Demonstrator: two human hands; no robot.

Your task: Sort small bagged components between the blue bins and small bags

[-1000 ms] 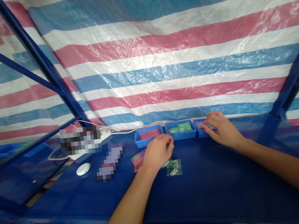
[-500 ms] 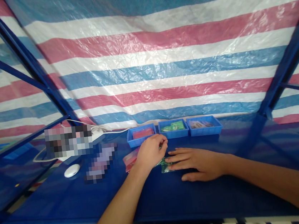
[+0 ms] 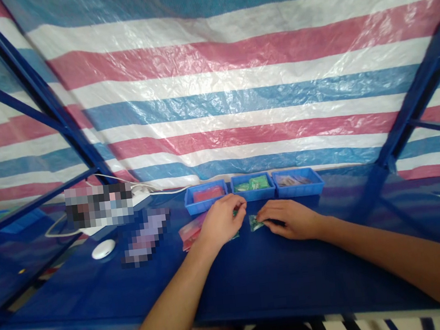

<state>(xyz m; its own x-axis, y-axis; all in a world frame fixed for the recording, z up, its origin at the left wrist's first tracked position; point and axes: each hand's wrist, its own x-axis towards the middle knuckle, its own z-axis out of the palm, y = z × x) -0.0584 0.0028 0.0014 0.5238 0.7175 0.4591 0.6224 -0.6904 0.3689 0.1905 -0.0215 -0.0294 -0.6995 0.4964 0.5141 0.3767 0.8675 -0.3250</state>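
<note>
Trays (image 3: 255, 194) stood three mid-frame; my right hand (image 3: 293, 219) pinched one green packet (image 3: 254, 223); my left hand (image 3: 223, 222), grip hidden, I couldn't judge.

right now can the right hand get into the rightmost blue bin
Likely yes: the right hand is close by, the rightmost blue bin is open on top, and only tabletop shows between. The hand seems to touch a small green packet, though.

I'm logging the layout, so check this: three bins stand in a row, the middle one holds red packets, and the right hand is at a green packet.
No: the middle bin holds green packets, as the head view shows. Three bins stand in a row, and the right hand is at a green packet.
</note>
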